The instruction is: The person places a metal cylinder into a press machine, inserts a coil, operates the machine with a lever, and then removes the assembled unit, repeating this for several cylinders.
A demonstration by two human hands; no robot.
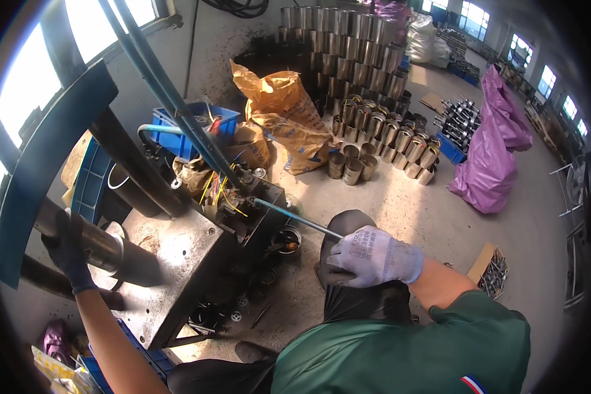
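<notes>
My right hand (368,257), in a pale grey-lilac glove, is closed round the end of a thin blue lever rod (295,217). The rod runs left to the dark base of a press. My left hand (71,255), in a darker-looking glove in shadow, is wrapped against a thick metal cylinder (102,248); some of its fingers are hidden. This cylinder stands over the press's worn steel plate (167,262), with a round collar at its lower end. Dark steel columns (141,164) rise beside it, under a curved blue press frame (52,164).
Stacked metal sleeves (354,49) line the back wall, with shorter sleeves (387,131) on the floor before them. Orange-brown sacks (289,125) and a blue crate (194,131) stand behind the press. To the right are a purple sack (489,164) and a cardboard box of metal parts (494,274).
</notes>
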